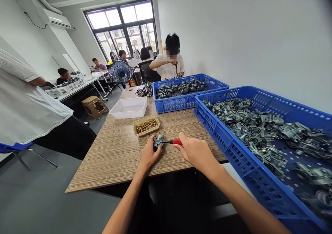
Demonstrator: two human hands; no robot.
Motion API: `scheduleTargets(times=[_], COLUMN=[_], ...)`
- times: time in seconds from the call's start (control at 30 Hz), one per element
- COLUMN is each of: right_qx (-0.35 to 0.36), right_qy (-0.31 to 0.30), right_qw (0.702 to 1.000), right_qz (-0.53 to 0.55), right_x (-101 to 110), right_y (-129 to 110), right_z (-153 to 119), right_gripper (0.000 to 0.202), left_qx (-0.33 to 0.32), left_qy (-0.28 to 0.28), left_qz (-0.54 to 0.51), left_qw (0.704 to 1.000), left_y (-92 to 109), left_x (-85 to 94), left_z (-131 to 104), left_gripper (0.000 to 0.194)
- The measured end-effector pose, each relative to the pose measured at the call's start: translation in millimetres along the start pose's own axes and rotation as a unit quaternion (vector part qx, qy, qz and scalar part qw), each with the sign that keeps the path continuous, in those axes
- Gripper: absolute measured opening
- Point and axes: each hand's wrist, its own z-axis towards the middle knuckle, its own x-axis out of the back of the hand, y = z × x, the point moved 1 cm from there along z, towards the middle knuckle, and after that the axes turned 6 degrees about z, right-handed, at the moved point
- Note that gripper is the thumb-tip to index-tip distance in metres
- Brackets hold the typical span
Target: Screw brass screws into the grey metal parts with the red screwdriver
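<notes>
My left hand (150,153) is closed around a small grey metal casting (159,139) with a dark part on its left side, held just over the wooden table. A screwdriver (177,141) with a red handle is gripped in my right hand (195,151). Its dark shaft points left and its tip meets the casting; the exact contact spot is too small to make out. Just beyond my left hand stands a small yellowish tray (135,129) holding many brass-coloured screws (147,125).
A white plastic bin (127,114) stands behind the screw tray. Two blue crates, one at the right (233,154) and one farther back (171,106), hold metal castings. Across the table (109,168) a person (168,66) works; another stands at left. A fan (120,72) is behind.
</notes>
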Motion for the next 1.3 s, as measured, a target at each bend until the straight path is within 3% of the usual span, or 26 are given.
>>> scheduleTargets(times=[0.17, 0.4, 0.53, 0.67, 0.77, 1.0, 1.1, 1.3], right_qx=[-0.032, 0.06, 0.037, -0.005, -0.032, 0.051, 0.023, -0.036], right_qy=[-0.009, -0.041, -0.013, 0.023, 0.01, -0.014, -0.013, -0.023], right_qw=[0.999, 0.987, 0.995, 0.999, 0.999, 0.987, 0.995, 0.999], right_qz=[0.005, 0.146, 0.095, 0.028, 0.012, 0.149, 0.101, 0.002], right_x=[0.5, 3.3, -4.0, -11.1, -10.9, -4.0, -7.2, -9.5], right_y=[0.4, 2.5, 1.0, 0.7, 3.0, 4.7, 2.2, 0.7], right_z=[-0.7, -5.1, -0.9, 3.1, 2.7, -1.5, 0.8, 3.0], right_gripper=[0.025, 0.011, 0.008, 0.028, 0.032, 0.014, 0.011, 0.033], left_qx=[0.0, 0.012, 0.006, 0.005, 0.007, 0.009, 0.013, 0.014], left_qy=[0.007, 0.001, 0.001, 0.003, 0.004, 0.003, 0.001, 0.0], left_qz=[-0.001, 0.004, 0.002, 0.0, 0.004, -0.004, -0.003, -0.004], left_qw=[1.0, 1.0, 1.0, 1.0, 1.0, 1.0, 1.0, 1.0], left_y=[-0.8, -2.3, -2.1, -2.9, -3.5, -1.3, -0.6, -1.0], left_x=[0.1, -0.6, -0.5, -0.7, -0.8, 0.9, 1.7, 1.9], left_z=[0.0, -0.8, -0.6, -0.8, -0.9, -0.1, -0.1, -0.3], left_gripper=[0.051, 0.051, 0.051, 0.05, 0.051, 0.051, 0.051, 0.05])
